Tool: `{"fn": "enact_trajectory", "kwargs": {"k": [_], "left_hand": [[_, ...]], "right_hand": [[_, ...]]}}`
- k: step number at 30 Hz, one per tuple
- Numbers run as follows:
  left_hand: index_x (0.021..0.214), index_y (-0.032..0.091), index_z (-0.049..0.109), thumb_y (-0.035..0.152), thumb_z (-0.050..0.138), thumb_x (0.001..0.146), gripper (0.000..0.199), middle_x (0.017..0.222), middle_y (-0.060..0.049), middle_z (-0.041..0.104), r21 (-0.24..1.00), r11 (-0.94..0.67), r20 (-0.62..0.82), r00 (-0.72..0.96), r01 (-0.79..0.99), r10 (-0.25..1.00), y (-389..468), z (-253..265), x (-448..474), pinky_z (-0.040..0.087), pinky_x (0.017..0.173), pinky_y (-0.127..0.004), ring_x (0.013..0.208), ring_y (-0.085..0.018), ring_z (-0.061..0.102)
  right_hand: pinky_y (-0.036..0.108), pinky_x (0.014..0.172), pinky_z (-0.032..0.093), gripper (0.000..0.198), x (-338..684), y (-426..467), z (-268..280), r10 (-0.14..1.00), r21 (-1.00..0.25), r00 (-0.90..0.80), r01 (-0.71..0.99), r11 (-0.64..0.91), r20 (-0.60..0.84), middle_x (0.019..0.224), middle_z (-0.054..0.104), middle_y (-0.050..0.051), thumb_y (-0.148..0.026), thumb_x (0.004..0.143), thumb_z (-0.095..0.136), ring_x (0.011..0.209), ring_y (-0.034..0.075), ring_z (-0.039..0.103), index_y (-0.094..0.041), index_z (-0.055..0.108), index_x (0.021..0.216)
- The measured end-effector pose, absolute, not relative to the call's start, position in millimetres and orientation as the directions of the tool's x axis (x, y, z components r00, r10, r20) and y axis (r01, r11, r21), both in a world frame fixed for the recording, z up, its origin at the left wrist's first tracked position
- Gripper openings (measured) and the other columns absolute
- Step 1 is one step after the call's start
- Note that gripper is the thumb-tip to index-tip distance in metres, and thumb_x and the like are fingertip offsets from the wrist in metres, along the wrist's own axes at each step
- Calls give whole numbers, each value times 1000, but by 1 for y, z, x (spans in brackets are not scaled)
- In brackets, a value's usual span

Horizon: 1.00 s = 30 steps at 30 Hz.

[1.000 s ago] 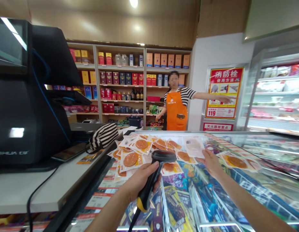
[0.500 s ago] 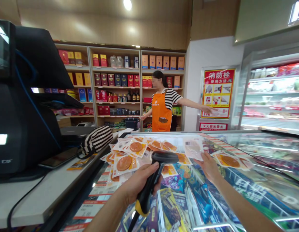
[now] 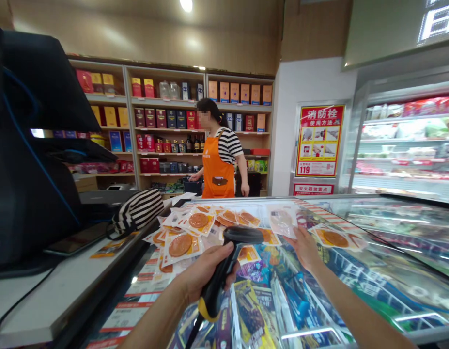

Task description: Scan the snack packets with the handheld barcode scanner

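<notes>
My left hand (image 3: 206, 271) is wrapped round the handle of a black and yellow barcode scanner (image 3: 243, 235), its head pointing away over the freezer lid. With its fingers closed on the near right edge, my right hand (image 3: 304, 248) holds a flat clear-and-white food packet (image 3: 283, 220), back side up. A loose pile of similar packets (image 3: 180, 246), each showing a round orange-brown slice, lies on the glass beyond the scanner and to its left. To the right of my right hand rest more of these packets (image 3: 335, 238).
Under the glass lid, the chest freezer (image 3: 260, 310) holds colourful bags. On the left counter (image 3: 31, 310) stand a black checkout terminal (image 3: 38, 145) and a striped pouch (image 3: 140, 211). A person in an orange apron (image 3: 217, 167) stands behind, before shelves of boxes (image 3: 166, 118).
The person in the apron has moved left and lowered an outstretched arm. My view has shifted slightly right. Both hands keep their holds on the scanner and packet.
</notes>
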<state>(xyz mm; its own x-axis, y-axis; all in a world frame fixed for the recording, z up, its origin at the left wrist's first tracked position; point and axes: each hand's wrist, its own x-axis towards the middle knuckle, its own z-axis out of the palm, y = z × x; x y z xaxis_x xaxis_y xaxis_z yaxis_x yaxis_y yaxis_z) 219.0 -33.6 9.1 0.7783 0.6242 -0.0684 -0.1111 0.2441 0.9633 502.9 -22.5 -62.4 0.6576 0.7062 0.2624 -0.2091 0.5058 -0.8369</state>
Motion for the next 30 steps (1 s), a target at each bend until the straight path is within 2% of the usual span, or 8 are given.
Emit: {"fn": "enact_trajectory", "kwargs": {"k": [9, 14, 22, 30], "left_hand": [[69, 13, 50, 43, 46, 70, 30, 56, 1, 49, 969, 217, -49, 765, -121, 643, -33, 12, 224, 32, 38, -19, 39, -5, 42], [70, 14, 48, 43, 47, 70, 29, 57, 2, 49, 970, 216, -59, 753, -112, 655, -30, 14, 227, 32, 39, -18, 41, -5, 42], [72, 15, 48, 43, 44, 72, 28, 62, 1, 51, 942, 310, -84, 799, -132, 595, -20, 13, 222, 34, 42, -19, 43, -5, 43], [71, 14, 51, 47, 43, 70, 35, 61, 0, 50, 946, 311, -118, 803, -88, 584, -16, 12, 223, 32, 41, -19, 42, -5, 43]], "right_hand": [[34, 75, 47, 23, 502, -21, -67, 709, -832, 629, -172, 527, 319, 84, 58, 0, -36, 60, 58, 84, 17, 54, -21, 54, 78], [38, 77, 45, 24, 502, -21, -67, 701, -840, 635, -147, 523, 325, 83, 58, 2, -35, 61, 57, 82, 18, 54, -20, 54, 79], [34, 75, 46, 24, 503, -22, -67, 705, -833, 622, -147, 533, 341, 82, 59, 0, -34, 63, 56, 79, 16, 55, -19, 53, 81], [31, 75, 46, 21, 505, -21, -70, 710, -820, 611, -166, 547, 350, 82, 59, -1, -33, 62, 57, 80, 14, 55, -20, 53, 78]]}}
